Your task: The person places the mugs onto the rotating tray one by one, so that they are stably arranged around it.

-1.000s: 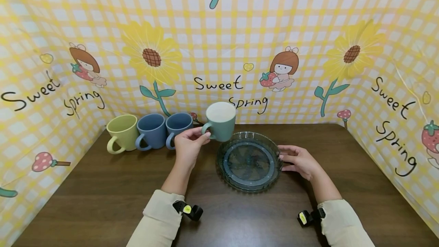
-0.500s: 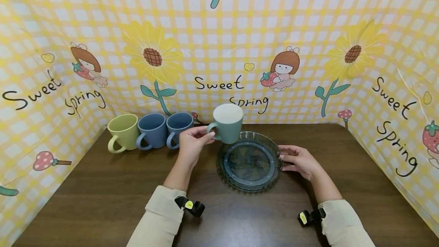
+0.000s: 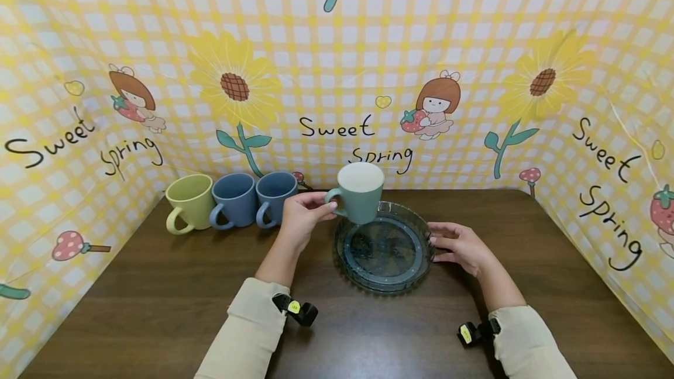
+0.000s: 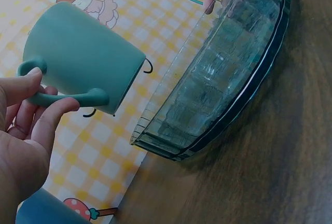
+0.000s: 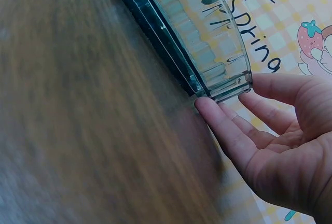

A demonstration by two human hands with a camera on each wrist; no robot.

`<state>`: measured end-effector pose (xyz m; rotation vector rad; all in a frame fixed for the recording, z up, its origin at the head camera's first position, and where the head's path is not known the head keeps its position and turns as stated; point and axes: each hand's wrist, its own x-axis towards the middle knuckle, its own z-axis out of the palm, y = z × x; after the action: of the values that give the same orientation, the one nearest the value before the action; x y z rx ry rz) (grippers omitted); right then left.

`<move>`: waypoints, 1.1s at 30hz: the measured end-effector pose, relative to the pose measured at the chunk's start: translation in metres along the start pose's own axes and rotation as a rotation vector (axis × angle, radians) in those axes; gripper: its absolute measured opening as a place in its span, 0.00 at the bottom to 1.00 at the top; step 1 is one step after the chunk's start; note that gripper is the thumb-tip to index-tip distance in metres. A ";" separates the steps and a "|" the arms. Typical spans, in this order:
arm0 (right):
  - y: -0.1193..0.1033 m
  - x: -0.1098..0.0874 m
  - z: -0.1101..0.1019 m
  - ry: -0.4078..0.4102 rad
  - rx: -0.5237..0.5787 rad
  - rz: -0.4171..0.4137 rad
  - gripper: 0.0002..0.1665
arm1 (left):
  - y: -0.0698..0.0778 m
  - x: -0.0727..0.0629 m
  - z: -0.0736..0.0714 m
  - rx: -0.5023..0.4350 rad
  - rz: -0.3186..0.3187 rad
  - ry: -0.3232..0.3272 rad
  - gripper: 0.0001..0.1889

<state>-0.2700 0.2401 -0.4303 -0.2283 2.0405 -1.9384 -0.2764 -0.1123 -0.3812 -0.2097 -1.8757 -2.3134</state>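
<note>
My left hand (image 3: 302,220) pinches the handle of a green mug (image 3: 361,196) with a white inside, thumb against fingers. Held upright, the mug overlaps the back left rim of a round, see-through tray (image 3: 347,279) in the head view. From the left wrist, the mug (image 4: 83,53) appears raised beside the tray's ribbed wall (image 4: 207,79). At the tray's right side, my right hand (image 3: 459,248) holds the edge. The right wrist view has its thumb low by the dark base and a finger at the rim of the tray wall (image 5: 207,58).
Left of the tray, a yellow-green mug (image 3: 191,200) and two blue mugs (image 3: 234,200) stand in a row along the back of the brown wooden table (image 3: 358,338). A yellow checked cloth (image 3: 337,63) hangs behind and at both sides.
My left hand has carried the green mug to the right and slightly lower, further over the tray. The right hand and the tray stay in place.
</note>
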 end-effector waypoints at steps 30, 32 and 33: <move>-0.001 0.000 0.000 0.003 -0.003 0.000 0.33 | -0.013 0.019 0.016 0.034 -0.154 -0.047 0.13; -0.001 0.000 0.000 0.006 -0.002 0.000 0.33 | -0.014 0.020 0.017 0.045 -0.161 -0.046 0.12; -0.001 0.000 0.000 0.007 -0.001 0.000 0.33 | -0.015 0.020 0.018 0.050 -0.164 -0.046 0.12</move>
<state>-0.2696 0.2401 -0.4297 -0.2215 2.0461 -1.9405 -0.2992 -0.0927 -0.3874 -0.1076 -2.0412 -2.3809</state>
